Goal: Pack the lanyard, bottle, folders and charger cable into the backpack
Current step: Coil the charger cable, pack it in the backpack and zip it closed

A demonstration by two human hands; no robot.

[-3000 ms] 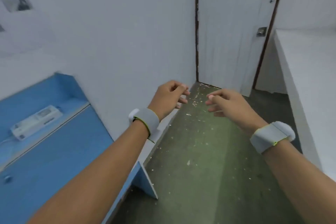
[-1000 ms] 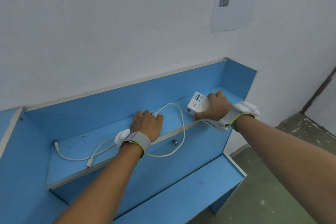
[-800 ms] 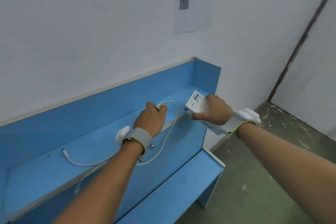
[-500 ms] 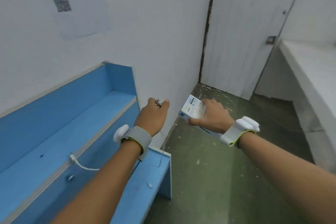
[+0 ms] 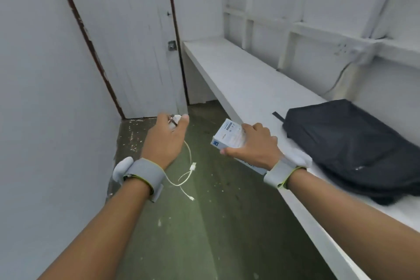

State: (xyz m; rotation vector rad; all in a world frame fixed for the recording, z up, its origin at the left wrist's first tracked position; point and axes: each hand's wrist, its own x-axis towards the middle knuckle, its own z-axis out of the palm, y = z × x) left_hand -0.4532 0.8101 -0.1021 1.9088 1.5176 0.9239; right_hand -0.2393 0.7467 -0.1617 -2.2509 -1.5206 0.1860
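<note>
Charger cable (image 5: 187,171) dangling below closed left hand (image 5: 164,141), near backpack (image 5: 354,145)

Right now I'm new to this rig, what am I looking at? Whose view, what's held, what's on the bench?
There is no machine here. A person wears one wide-angle camera on the head, looking forward and down, so you see their own two forearms reaching out. The grey bands on both wrists are wearables; what they do is not visible.

The left hand is closed on one end of a white charger cable, whose slack and plugs dangle below it, above the green floor.

The right hand grips a small white box with printed labels; the print is too blurred to read.

On the right runs a long white bench. A black backpack lies flat on it. Whether it is zipped shut I cannot tell. A white door stands ahead, closed.
</note>
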